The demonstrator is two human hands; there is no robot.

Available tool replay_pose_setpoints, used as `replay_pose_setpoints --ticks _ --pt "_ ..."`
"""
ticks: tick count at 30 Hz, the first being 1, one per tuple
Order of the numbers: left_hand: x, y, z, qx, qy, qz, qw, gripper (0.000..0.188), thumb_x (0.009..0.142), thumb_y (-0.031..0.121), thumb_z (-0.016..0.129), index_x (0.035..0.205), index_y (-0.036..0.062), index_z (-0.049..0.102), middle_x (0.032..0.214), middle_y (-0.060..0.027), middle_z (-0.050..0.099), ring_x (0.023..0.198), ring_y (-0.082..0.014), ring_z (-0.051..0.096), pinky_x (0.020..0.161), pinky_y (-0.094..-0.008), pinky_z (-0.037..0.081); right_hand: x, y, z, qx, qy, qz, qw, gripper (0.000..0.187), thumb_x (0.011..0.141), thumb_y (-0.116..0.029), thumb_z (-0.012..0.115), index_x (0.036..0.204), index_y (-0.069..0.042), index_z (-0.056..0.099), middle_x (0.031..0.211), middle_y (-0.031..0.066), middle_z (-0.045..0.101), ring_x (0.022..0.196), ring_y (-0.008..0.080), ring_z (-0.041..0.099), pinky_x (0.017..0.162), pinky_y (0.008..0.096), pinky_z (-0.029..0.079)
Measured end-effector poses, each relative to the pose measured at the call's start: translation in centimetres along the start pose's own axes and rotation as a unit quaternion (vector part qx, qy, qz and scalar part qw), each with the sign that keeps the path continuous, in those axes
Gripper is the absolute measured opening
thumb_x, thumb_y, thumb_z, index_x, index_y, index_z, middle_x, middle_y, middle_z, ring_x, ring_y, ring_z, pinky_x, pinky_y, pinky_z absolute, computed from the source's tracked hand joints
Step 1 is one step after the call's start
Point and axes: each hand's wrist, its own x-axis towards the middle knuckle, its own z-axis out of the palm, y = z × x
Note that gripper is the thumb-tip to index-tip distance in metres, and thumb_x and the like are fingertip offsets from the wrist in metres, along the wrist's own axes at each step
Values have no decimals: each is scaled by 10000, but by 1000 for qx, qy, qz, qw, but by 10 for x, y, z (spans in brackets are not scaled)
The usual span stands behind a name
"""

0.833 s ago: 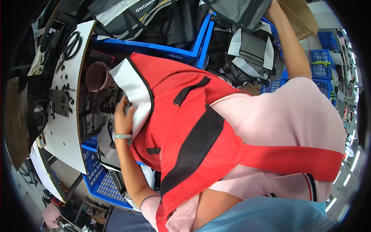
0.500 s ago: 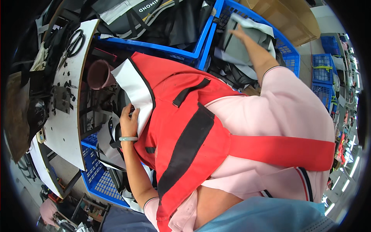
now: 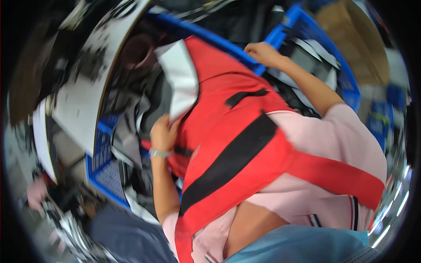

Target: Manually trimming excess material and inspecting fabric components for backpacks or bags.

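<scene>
A white sheet piece (image 3: pixel 179 79) with a dark edge lies over the red apron (image 3: pixel 223 83) at my lap. My left hand (image 3: pixel 164 135), with a pale bangle at the wrist, has its fingers closed at the lower end of this piece. My right hand (image 3: pixel 264 54) is above the blue rims where two crates meet, its fingers loosely bent and apart, with nothing visible in them. Motion blurs its fingertips. Grey and white cut pieces (image 3: pixel 309 55) lie in the right-hand blue crate (image 3: pixel 351 85), close to that hand.
A white worktable (image 3: pixel 81 98) with black scraps stands at the left, a dark reddish bin (image 3: pixel 138 51) beside it. Another blue crate (image 3: pixel 107 177) with grey and white pieces is below. A cardboard box (image 3: pixel 355 39) stands at the far right.
My right hand has moved left and nearer, off the pieces in the right crate to the crate rims. My left hand stays at the white piece. The whole view has shifted and blurred.
</scene>
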Motion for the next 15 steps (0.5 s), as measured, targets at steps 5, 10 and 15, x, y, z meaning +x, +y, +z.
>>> replay_pose_setpoints --ticks 5,10,15 --pt "-4 3 1 10 86 21 996 107 783 104 602 849 24 627 875 -169 623 848 -387 605 725 -470 485 32 -176 -1 -18 -39 -412 910 642 712 -122 718 1314 -198 506 1267 127 533 1184 293 495 1018 400 401" --pt "-8 13 -5 -21 137 52 989 122 781 102 640 882 34 648 880 -154 634 857 -352 603 739 -426 473 32 -236 93 -59 -85 -517 850 540 701 -88 680 1219 -133 534 1033 89 594 1012 290 543 902 389 417" --pt "-57 -26 -36 -114 447 -54 886 215 782 -2 616 993 36 638 1009 -148 601 944 -335 588 836 -385 471 57 -217 50 -48 -119 -509 851 414 606 70 586 1002 -41 633 915 130 584 922 327 556 834 388 434"
